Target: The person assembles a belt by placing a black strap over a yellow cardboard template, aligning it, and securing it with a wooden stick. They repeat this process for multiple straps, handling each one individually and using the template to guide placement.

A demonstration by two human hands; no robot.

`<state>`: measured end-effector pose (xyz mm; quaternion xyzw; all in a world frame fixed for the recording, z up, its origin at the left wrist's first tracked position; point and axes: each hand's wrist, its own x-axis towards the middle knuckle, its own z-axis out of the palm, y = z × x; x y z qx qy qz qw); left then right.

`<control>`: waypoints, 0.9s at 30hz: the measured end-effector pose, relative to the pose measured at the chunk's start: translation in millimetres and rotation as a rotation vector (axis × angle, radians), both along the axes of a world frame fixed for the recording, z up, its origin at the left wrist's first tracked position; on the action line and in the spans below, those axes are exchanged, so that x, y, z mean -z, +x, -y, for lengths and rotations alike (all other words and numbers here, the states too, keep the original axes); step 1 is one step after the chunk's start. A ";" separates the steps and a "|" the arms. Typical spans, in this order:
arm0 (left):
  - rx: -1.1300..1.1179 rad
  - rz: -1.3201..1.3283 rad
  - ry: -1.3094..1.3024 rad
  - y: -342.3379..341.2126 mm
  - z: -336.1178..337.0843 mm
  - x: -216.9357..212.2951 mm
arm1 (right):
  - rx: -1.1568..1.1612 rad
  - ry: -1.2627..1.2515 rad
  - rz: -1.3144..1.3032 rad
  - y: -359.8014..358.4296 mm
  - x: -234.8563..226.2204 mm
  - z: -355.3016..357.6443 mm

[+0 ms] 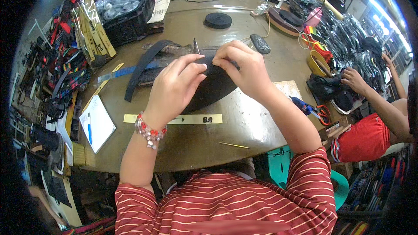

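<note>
A wide roll of black webbing [208, 92] lies under and between my hands above the table. My left hand [180, 76], with a beaded bracelet at the wrist, is closed, fingertips pinching the webbing's near top edge. My right hand [241, 65] pinches the same webbing a little to the right, thumb against forefinger. A thin dark pointed tool [196, 47] stands up just beyond my left fingertips; whether I hold it is hidden. To the left, a loose black strap [143, 67] curves over a blue ruler [126, 70].
A yellow marked strip [196, 119] and a thin yellow stick [235, 145] lie nearer me. Left is a notepad [98, 124] with a blue pen. Beyond sits a black coil [218, 20]; orange-handled scissors [323, 115] lie right. A co-worker's hand [353, 80] touches black goods.
</note>
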<state>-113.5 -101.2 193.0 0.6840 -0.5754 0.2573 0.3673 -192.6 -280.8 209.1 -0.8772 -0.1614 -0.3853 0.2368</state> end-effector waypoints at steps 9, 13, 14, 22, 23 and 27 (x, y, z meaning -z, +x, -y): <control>0.031 0.017 -0.036 2.4 0.4 1.7 | 0.134 0.222 -0.417 -50.1 -1.8 23.5; 0.025 -0.034 -0.059 4.1 -8.3 4.9 | 0.120 -0.161 -1.014 -100.7 71.1 6.6; 0.027 -0.035 -0.061 4.8 -11.4 4.9 | 0.134 -0.229 -1.131 -114.2 94.4 -3.4; -0.079 -0.249 -0.091 3.9 -55.1 24.5 | 0.267 -0.131 -0.602 -149.0 183.5 1.5; -0.107 -0.254 -0.110 5.6 -59.1 28.6 | 0.370 -0.069 -0.642 -141.2 181.2 14.4; -0.150 -0.382 -0.194 16.9 -66.9 42.2 | 0.798 0.019 -0.453 -95.3 168.0 84.5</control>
